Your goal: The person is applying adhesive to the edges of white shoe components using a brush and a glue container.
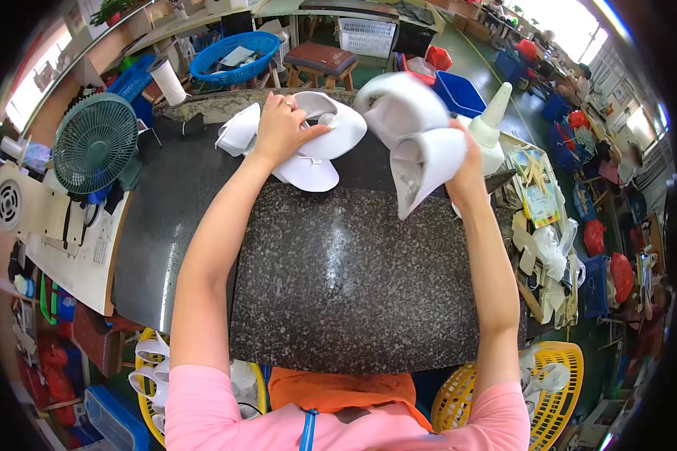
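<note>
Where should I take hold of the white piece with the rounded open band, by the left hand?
Probably at the right end of the white piece, coming from the near right. That end curves around an opening, so thumb outside and fingers inside should fit, while the left hand covers the other side.

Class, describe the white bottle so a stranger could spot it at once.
Find the dark tabletop and go toward its far right corner. Close by the right hand is a white bottle. Its tall cone-shaped nozzle sets it apart from the curved white pieces in that hand.
</note>
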Demonstrator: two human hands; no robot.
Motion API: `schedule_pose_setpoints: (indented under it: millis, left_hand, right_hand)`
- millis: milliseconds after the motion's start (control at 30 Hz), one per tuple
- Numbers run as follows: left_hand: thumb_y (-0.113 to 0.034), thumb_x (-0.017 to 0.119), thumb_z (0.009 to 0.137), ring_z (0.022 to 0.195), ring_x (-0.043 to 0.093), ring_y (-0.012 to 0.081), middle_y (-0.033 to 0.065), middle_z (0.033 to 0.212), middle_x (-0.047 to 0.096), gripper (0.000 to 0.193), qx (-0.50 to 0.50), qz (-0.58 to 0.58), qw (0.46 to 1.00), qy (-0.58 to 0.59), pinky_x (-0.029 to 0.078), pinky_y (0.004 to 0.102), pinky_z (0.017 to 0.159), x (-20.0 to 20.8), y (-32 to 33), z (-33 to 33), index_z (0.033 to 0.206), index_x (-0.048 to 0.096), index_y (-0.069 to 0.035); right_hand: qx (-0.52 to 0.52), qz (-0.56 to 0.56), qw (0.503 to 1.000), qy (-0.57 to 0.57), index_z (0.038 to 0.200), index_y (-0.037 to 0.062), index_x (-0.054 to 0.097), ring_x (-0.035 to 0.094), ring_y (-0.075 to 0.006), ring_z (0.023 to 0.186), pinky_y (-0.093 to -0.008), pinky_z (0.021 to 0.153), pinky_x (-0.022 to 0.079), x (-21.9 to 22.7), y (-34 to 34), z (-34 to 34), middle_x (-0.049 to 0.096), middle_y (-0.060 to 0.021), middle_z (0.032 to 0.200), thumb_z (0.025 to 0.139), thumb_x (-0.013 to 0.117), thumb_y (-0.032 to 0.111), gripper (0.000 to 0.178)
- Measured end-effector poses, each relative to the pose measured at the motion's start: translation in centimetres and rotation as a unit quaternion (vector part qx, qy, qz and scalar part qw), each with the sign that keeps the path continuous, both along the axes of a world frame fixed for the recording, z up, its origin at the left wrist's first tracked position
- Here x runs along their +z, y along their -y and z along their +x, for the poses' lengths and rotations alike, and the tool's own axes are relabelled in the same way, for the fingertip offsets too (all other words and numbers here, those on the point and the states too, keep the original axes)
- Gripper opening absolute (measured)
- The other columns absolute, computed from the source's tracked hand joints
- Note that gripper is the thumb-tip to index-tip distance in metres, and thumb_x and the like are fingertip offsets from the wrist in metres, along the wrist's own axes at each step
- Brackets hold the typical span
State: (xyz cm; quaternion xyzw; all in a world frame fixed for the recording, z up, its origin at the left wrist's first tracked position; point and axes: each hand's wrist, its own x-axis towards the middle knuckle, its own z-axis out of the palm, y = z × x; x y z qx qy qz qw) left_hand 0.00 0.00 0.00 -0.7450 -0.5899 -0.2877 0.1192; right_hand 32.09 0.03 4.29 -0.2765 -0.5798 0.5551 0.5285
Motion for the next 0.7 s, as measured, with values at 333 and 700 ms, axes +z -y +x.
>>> schedule_pose_setpoints:
  millis: [333,700]
  left_hand:
    - [-0.035,0.074,0.070,0.115,0.045,0.0317,0.0111,0.101,0.059,0.033,0.059,0.098,0.982,-0.150,0.024,0.0566,0.104,-1.5,-0.4,2.8,0.085,0.066,-0.006]
    - [-0.030,0.074,0.071,0.123,0.042,0.0425,0.0233,0.126,0.051,0.067,-0.174,-0.114,0.978,-0.010,0.035,0.0437,0.104,-4.3,0.2,12.8,0.125,0.049,0.001]
  right_hand:
    - [0.033,-0.222,0.966,-0.132,0.092,0.0059,0.056,0.056,-0.0178,0.085,-0.0329,0.075,0.049,-5.3,-9.5,0.4,0.057,-0.0061,0.086,0.082,0.059,0.009,0.011]
    - [-0.354,0.091,0.838,0.406,0.130,0.0031,0.045,0.045,-0.0504,0.114,-0.0461,0.097,0.040,-9.7,-7.2,-2.6,0.037,-0.0299,0.132,0.081,0.063,0.025,0.057]
